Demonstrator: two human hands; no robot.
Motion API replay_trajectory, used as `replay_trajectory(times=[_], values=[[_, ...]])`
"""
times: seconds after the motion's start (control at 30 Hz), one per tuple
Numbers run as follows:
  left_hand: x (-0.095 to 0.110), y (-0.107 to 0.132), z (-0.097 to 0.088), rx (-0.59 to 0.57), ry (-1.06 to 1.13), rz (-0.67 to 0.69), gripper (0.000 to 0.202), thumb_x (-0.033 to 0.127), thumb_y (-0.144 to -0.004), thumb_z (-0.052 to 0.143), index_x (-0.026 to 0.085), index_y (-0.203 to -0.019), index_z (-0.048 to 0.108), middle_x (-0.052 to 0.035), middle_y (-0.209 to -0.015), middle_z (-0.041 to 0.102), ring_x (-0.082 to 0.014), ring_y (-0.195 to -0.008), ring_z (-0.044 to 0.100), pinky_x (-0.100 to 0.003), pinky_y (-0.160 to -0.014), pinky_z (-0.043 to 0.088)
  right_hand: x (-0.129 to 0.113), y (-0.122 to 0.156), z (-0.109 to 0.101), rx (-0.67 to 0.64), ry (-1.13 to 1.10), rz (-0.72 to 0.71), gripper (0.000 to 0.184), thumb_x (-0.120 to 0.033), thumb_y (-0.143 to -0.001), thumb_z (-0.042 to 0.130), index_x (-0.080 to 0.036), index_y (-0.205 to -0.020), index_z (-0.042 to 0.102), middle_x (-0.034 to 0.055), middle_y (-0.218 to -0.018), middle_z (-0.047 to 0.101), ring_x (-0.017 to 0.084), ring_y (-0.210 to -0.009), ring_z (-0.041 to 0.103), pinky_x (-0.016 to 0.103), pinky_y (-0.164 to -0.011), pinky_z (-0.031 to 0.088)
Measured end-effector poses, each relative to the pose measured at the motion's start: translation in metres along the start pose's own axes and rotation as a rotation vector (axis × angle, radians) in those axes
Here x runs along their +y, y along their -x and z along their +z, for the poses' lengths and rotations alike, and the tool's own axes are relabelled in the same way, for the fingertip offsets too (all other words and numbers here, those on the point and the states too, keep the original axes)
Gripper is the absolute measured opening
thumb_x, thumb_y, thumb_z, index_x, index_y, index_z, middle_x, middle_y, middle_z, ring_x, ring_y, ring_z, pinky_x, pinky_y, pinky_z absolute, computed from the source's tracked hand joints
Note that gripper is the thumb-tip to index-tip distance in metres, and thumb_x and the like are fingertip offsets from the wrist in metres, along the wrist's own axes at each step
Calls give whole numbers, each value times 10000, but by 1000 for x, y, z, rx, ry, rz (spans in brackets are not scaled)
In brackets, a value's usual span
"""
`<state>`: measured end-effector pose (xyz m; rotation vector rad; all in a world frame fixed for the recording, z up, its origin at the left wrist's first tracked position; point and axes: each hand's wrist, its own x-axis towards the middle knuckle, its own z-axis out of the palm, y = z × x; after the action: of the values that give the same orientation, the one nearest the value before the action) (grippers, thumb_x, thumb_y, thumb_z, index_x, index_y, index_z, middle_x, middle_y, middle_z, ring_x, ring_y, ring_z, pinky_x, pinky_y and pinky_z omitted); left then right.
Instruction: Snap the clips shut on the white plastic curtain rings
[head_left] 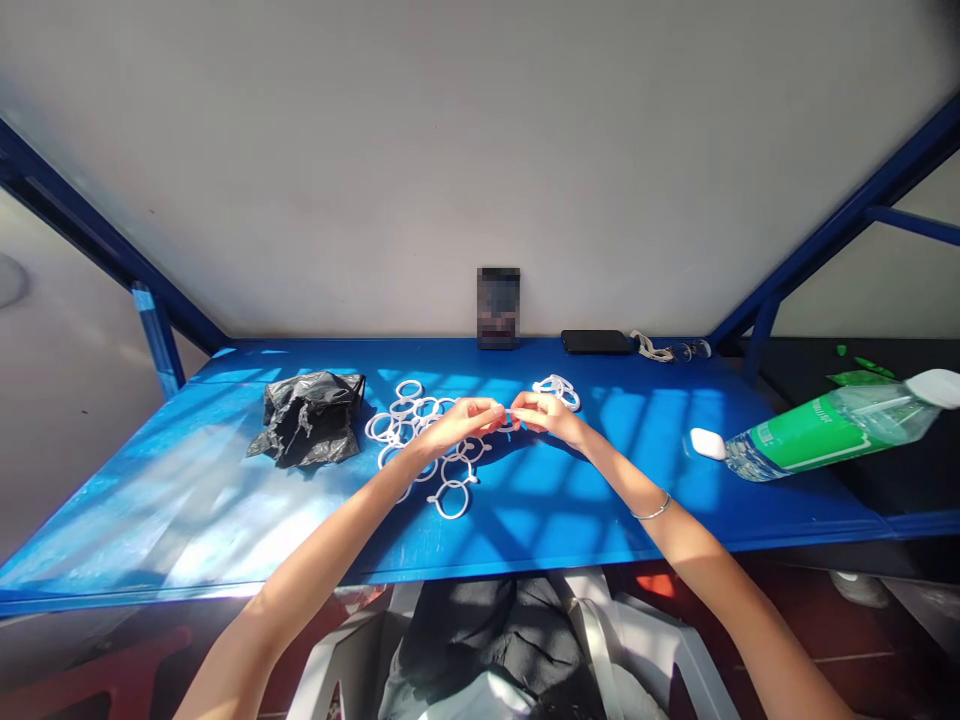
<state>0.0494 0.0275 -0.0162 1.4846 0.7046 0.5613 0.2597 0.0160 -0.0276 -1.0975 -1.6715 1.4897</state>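
Note:
My left hand and my right hand meet over the middle of the blue table. Both pinch one small white plastic ring between their fingertips. Under and left of my left hand lies a loose pile of white rings. A smaller cluster of white rings sits just behind my right hand. A thin bracelet is on my right wrist.
A crumpled black plastic bag lies to the left. A green-labelled water bottle lies on its side at the right, next to a small white case. A black phone and a cord lie by the back wall.

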Motion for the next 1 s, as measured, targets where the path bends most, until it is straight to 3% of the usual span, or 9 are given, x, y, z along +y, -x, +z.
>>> replay_trajectory(times=[0.13,0.3,0.47,0.6,0.7,0.8,0.9,1.0], values=[[-3,0,5,-38,31,-29,617,751,-723,659,143,-722,553,31,-604,417,-72,-548,282,-232,-514,171,-2,2,8,-114,-156,82,433,-609,-754,730,-205,-749,574,-42,-601,554,86,-496,363,238,-468,252],[-11,-2,7,-116,151,-10,657,758,-704,691,171,-618,408,76,-547,251,-46,-505,155,-238,-495,102,4,3,20,-116,-279,63,544,-665,-696,761,-215,-664,457,-55,-585,415,78,-507,256,253,-462,191],[-15,-5,6,-147,241,61,635,693,-746,703,166,-584,390,73,-534,246,-46,-507,164,-236,-507,123,7,2,21,-145,-428,-4,521,-605,-666,823,-205,-646,490,-46,-576,390,88,-521,298,252,-469,228],[-11,-4,6,-119,298,100,628,687,-740,705,163,-601,388,64,-565,281,-50,-523,199,-228,-524,178,1,3,22,-121,-458,-44,607,-676,-585,828,-205,-631,449,-65,-573,371,79,-520,293,230,-479,267],[-7,-2,5,-92,282,121,621,685,-765,679,167,-614,372,67,-570,277,-53,-529,198,-229,-532,187,-7,5,21,-61,-367,-73,615,-734,-617,767,-208,-643,450,-62,-577,388,87,-528,314,235,-500,307],[-2,-1,2,-40,126,145,529,637,-843,618,148,-683,497,46,-576,373,-74,-544,301,-231,-551,249,-11,5,17,38,-188,-96,555,-731,-736,664,-202,-657,514,-42,-592,437,101,-528,344,259,-514,328],[1,0,-5,63,-94,209,440,579,-883,583,144,-900,647,-54,-876,621,-139,-737,527,-257,-671,406,-12,4,7,148,-65,-115,488,-660,-739,706,-191,-665,591,-1,-657,537,130,-596,431,277,-564,359],[-2,-1,-15,248,-314,216,391,513,-914,544,165,-1042,666,-101,-1120,642,-207,-945,598,-292,-759,463,-14,5,-6,331,68,-137,400,-575,-811,673,-194,-702,622,22,-706,586,157,-655,474,286,-607,367]])
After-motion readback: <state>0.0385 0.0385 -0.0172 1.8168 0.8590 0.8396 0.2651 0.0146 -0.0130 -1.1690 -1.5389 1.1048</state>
